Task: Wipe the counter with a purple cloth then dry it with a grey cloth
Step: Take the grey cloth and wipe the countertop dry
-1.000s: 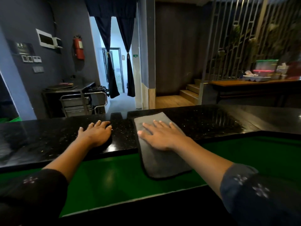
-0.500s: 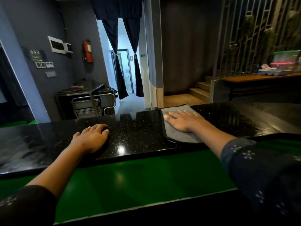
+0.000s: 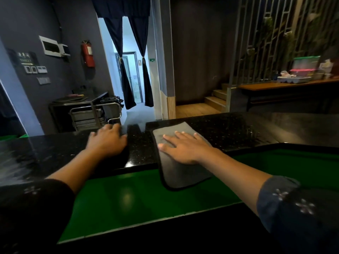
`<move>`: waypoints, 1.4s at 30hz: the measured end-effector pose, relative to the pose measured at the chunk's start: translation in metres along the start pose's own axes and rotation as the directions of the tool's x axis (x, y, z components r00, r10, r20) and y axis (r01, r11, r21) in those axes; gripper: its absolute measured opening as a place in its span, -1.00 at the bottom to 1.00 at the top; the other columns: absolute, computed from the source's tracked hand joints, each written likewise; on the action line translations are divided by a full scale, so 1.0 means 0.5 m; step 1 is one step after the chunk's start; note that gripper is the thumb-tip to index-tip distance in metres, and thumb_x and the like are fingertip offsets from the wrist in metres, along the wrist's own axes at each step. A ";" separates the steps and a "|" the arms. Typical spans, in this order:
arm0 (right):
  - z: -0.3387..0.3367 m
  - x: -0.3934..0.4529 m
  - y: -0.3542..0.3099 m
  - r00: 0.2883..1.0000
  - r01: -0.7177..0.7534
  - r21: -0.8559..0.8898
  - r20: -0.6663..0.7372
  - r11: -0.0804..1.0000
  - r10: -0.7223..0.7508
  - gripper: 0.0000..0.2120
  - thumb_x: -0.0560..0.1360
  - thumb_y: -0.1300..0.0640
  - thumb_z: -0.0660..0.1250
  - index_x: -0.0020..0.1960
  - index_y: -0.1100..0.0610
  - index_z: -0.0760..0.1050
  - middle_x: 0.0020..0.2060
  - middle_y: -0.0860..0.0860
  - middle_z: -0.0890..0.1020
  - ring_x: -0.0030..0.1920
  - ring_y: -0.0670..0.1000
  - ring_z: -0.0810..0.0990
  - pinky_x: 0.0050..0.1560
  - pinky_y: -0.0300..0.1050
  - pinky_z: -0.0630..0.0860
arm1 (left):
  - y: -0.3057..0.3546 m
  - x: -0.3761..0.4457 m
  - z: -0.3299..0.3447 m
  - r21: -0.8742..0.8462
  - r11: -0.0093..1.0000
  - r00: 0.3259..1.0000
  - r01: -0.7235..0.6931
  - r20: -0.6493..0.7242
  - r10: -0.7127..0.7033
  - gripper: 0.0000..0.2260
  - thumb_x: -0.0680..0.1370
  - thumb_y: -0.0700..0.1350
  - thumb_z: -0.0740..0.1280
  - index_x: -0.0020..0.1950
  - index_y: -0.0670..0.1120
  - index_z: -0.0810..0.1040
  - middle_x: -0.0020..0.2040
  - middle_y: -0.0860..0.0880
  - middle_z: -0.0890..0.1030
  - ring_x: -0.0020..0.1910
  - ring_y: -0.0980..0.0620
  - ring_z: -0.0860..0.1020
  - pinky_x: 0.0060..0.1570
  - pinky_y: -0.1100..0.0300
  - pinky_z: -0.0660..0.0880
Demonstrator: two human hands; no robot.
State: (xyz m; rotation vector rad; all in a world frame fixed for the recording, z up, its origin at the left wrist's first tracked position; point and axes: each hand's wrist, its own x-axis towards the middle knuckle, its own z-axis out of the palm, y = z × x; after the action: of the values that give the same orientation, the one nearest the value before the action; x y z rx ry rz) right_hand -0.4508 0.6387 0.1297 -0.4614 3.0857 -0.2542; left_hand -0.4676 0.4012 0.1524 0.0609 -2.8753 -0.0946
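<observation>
The right hand (image 3: 185, 147) lies flat on the grey cloth (image 3: 178, 162) in the centre of the frame, its fingers (image 3: 170, 139) spread open and pressing down, not gripping. Half a second ago the cloth sat wholly on the black surface (image 3: 229, 132), farther toward the far edge; now it has been dragged back toward the person, so its near end hangs over the surface's front edge above the green ledge (image 3: 128, 198). A second ago it hung there too, so this reads as one full push-and-pull stroke. That suggests the drying stage is under way, with this strip covered. The left hand (image 3: 107, 142) rests palm down, fingers loosely open, left of centre, bracing. No purple cloth is in view. Streaks at the far left of the surface look undried.
</observation>
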 end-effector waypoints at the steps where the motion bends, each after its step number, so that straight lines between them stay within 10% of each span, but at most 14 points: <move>1: -0.004 -0.003 0.015 1.000 0.010 -0.003 0.000 1.000 -0.010 -0.34 0.50 -0.43 -0.23 0.55 -0.22 -0.06 0.58 0.01 -0.03 0.56 0.07 -0.07 0.48 0.22 -0.17 | 0.032 0.001 0.006 -0.085 0.995 0.999 -0.044 -0.026 0.042 -0.54 0.59 0.09 0.15 0.45 -0.03 0.26 0.43 -0.16 0.32 0.39 -0.19 0.33 0.39 -0.19 0.22; 6: -0.029 0.055 0.078 0.991 -0.135 -0.007 0.005 0.991 0.135 -0.33 0.51 -0.42 -0.21 0.55 -0.21 -0.04 0.58 0.00 -0.03 0.56 0.07 -0.07 0.48 0.22 -0.15 | 0.140 0.039 0.058 -0.309 0.951 0.989 -0.027 0.131 0.071 -0.45 0.58 0.20 0.07 0.51 -0.02 0.16 0.51 -0.12 0.22 0.49 -0.14 0.19 0.46 -0.20 0.00; 11: -0.037 0.133 0.072 0.970 -0.243 0.000 -0.003 0.970 0.243 -0.32 0.54 -0.37 -0.18 0.58 -0.10 -0.04 0.58 0.12 -0.05 0.56 0.17 -0.08 0.47 0.30 -0.17 | 0.159 0.041 0.088 -0.183 0.983 0.981 0.016 0.193 0.020 -0.44 0.60 0.23 -0.07 0.55 0.03 0.04 0.57 -0.05 0.00 0.55 -0.06 -0.05 0.46 -0.13 -0.15; 23: -0.037 -0.044 0.162 0.999 -0.009 -0.031 0.039 0.999 0.010 -0.41 0.55 -0.37 -0.19 0.54 -0.26 -0.07 0.58 -0.06 -0.02 0.56 0.00 -0.05 0.51 0.16 -0.14 | 0.154 0.044 0.087 -0.095 0.995 0.977 0.001 0.211 0.019 -0.44 0.59 0.25 -0.12 0.56 0.06 0.01 0.57 -0.04 -0.01 0.55 -0.07 -0.04 0.46 -0.16 -0.15; 36: -0.024 0.267 0.041 0.997 0.026 -0.034 0.074 0.999 -0.024 -0.33 0.55 -0.37 -0.17 0.58 -0.10 -0.05 0.58 0.09 -0.04 0.56 0.15 -0.06 0.48 0.29 -0.14 | 0.156 0.057 0.096 -0.073 0.997 0.981 0.007 0.194 0.007 -0.48 0.60 0.21 -0.11 0.55 0.10 0.02 0.58 0.00 -0.02 0.55 -0.03 -0.03 0.47 -0.13 -0.11; 42: -0.055 0.279 0.185 0.997 -0.042 -0.045 0.062 0.998 0.045 -0.40 0.57 -0.34 -0.19 0.56 -0.17 0.00 0.58 0.05 0.04 0.55 0.13 0.04 0.48 0.23 -0.04 | 0.148 0.054 0.094 -0.080 0.997 0.981 -0.004 0.195 0.020 -0.48 0.60 0.22 -0.12 0.54 0.12 0.01 0.57 0.01 -0.02 0.55 -0.01 -0.03 0.47 -0.10 -0.11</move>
State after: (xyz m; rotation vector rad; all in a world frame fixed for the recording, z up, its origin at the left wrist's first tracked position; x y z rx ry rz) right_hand -0.6123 0.6896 0.1437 -0.3951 3.0408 -0.1681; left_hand -0.5085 0.4766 0.1193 0.0199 -3.0646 -0.2237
